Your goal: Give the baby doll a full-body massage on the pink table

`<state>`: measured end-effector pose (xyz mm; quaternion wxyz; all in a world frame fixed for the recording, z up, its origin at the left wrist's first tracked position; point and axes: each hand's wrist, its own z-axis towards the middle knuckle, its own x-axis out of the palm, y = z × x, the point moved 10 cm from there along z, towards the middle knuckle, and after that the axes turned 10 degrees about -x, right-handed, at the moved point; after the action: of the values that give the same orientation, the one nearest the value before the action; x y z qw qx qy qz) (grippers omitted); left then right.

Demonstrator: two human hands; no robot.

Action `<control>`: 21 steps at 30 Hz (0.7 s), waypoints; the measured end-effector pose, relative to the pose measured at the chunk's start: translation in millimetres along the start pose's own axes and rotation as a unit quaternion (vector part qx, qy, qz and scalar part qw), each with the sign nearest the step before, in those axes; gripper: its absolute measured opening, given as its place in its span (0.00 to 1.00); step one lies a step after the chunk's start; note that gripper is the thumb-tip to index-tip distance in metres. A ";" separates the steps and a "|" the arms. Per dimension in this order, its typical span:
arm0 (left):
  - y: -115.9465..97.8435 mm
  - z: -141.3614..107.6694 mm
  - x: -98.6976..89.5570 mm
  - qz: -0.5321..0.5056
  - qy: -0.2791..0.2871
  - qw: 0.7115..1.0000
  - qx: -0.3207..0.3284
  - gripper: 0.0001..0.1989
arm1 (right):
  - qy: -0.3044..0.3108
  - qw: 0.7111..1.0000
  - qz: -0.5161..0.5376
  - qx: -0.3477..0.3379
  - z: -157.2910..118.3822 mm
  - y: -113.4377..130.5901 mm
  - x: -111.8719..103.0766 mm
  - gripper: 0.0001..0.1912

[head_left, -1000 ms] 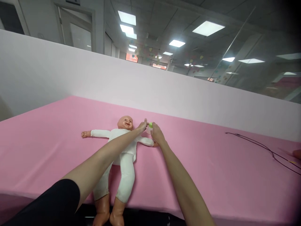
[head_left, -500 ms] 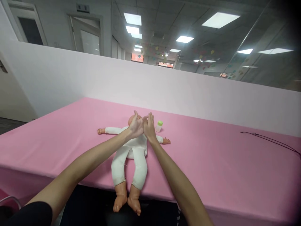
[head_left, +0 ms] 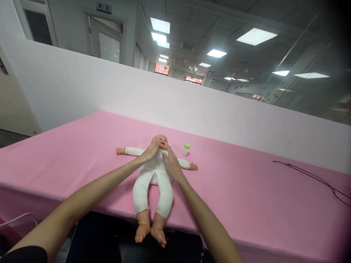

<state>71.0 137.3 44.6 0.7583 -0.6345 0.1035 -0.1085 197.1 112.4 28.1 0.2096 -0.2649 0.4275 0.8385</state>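
A baby doll (head_left: 156, 166) in white cloth lies on its back on the pink table cover (head_left: 241, 190), arms spread, feet over the near edge. My left hand (head_left: 151, 149) is at the doll's upper chest near its chin, fingers stretched out and slightly blurred. Opposite it, my right hand (head_left: 171, 159) is at the other side of the chest, fingers extended and thumb apart. Neither hand holds anything; whether they touch the doll I cannot tell. Just beyond the doll's arm on the right stands a small bottle (head_left: 185, 149) with a green cap.
A thin black cable (head_left: 309, 175) lies on the table at the right. Behind the table runs a low white wall (head_left: 192, 102) with glass above it. A white cord (head_left: 22, 217) curves at the lower left, beside the table.
My hands were together, palms touching, above the doll's head and chest. They have now parted and come lower, showing the doll's face. The view has shifted slightly.
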 end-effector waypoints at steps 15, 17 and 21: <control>94.8 -26.3 -40.9 0.263 -0.011 0.963 -0.062 0.46 | 0.096 0.992 -0.065 0.052 -36.2 -38.5 23.9 0.46; 91.3 -40.9 -37.6 0.281 0.021 0.958 -0.063 0.47 | 0.125 0.989 -0.038 0.070 -52.1 -37.2 29.1 0.49; 68.7 -55.7 -1.5 0.353 0.081 0.932 -0.028 0.45 | 0.178 0.984 -0.026 0.012 -53.8 -15.6 47.4 0.44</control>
<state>55.4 97.2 -32.7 0.7186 -0.5671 0.3848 0.1183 183.8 82.2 -37.5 0.1553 -0.4183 0.4611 0.7670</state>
